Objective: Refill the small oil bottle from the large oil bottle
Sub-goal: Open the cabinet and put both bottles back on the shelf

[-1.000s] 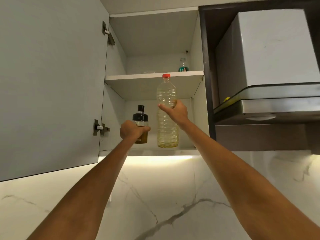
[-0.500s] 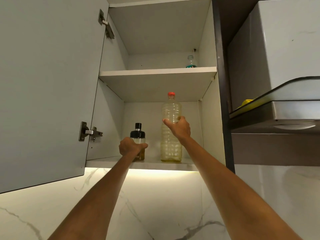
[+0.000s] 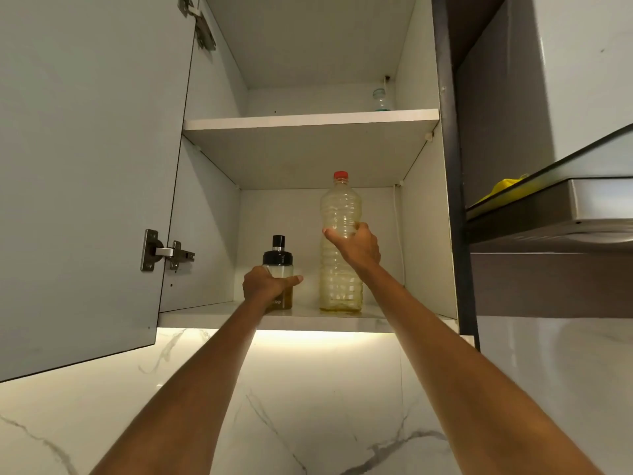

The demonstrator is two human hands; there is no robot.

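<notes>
Your left hand (image 3: 265, 284) grips small oil bottle (image 3: 278, 274) near bottom shelf (image 3: 212, 311) front edge; label mostly hidden, "RO" legible. Your right hand (image 3: 356, 246) grips large oil bottle (image 3: 340, 255), red cap, just right.

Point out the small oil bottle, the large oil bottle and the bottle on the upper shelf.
small oil bottle (image 3: 277, 261): head view, on its black cap.
large oil bottle (image 3: 340, 281): head view, on its ribbed lower body.
bottle on the upper shelf (image 3: 379, 99): head view, on its clear body.
</notes>
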